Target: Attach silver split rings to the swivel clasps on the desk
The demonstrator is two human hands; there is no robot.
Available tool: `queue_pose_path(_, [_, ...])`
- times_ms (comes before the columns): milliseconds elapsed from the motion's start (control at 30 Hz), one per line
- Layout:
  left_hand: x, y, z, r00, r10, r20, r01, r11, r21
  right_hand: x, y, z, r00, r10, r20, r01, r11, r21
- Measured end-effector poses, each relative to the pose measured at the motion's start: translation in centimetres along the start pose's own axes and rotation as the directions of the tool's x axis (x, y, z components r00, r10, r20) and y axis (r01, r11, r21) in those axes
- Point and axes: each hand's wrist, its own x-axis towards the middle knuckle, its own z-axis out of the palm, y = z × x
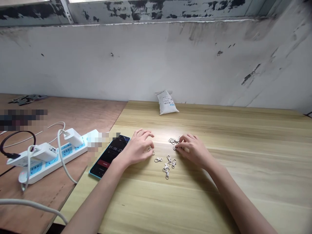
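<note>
Small silver lobster clasps with rings lie on the light wooden tabletop. My left hand (140, 148) is curled with its thumb and a finger around a lobster clasp (153, 153), mostly covered by the fingertips; the index finger stays raised. Across from it, my right hand (193, 149) pinches another lobster clasp (174, 148) between thumb and fingertips. Beside those fingertips is a small pile of clasps (172, 141), partly hidden by the hand. Between and in front of my hands are a single clasp (158, 160) and several more loose clasps (166, 167).
A phone (103, 162) showing a timer lies left of my left forearm. Farther left, a white power strip (60, 159) with plugged chargers and cables rests on a brown table (95, 110). A white plastic packet (167, 102) stands near the wall at the back.
</note>
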Motion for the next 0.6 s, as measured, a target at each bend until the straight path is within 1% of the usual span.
queue_pose_path(100, [0.1, 0.6, 0.3, 0.995, 0.072, 0.063, -0.07, 0.997, -0.026, 0.2, -0.5, 0.3, 1.0, 0.004, -0.006, -0.003, 1.0, 0.015])
queue_pose_path(167, [0.2, 1.1, 0.7, 0.991, 0.105, 0.082, -0.101, 0.994, -0.05, 0.3, -0.8, 0.6, 1.0, 0.011, -0.006, -0.011, 1.0, 0.028])
queue_pose_path(267, [0.3, 2.0, 1.5, 0.99, 0.125, 0.062, -0.121, 0.99, -0.069, 0.5, -1.1, 0.9, 1.0, 0.024, -0.008, -0.024, 0.998, 0.051])
queue_pose_path(333, [0.4, 2.4, 2.0, 0.992, 0.118, 0.043, -0.115, 0.991, -0.067, 0.5, -1.4, 1.1, 1.0, 0.023, -0.018, -0.021, 0.997, 0.077])
queue_pose_path(400, [0.5, 2.7, 2.3, 0.997, 0.079, 0.015, -0.077, 0.994, -0.081, 0.6, -1.6, 1.3, 0.999, 0.014, -0.045, -0.009, 0.992, 0.123])
queue_pose_path(467, [0.6, 2.8, 2.4, 1.0, 0.002, -0.021, -0.004, 0.992, -0.123, 0.6, -2.0, 1.3, 0.996, 0.016, -0.088, 0.001, 0.982, 0.191])
queue_pose_path(533, [0.6, 2.9, 2.5, 0.995, -0.085, -0.048, 0.075, 0.979, -0.188, 0.7, -2.5, 1.2, 0.99, 0.039, -0.135, -0.002, 0.964, 0.267])
queue_pose_path(600, [0.7, 3.0, 2.6, 0.987, -0.148, -0.06, 0.128, 0.959, -0.252, 0.8, -3.3, 1.0, 0.984, 0.078, -0.162, -0.018, 0.938, 0.345])
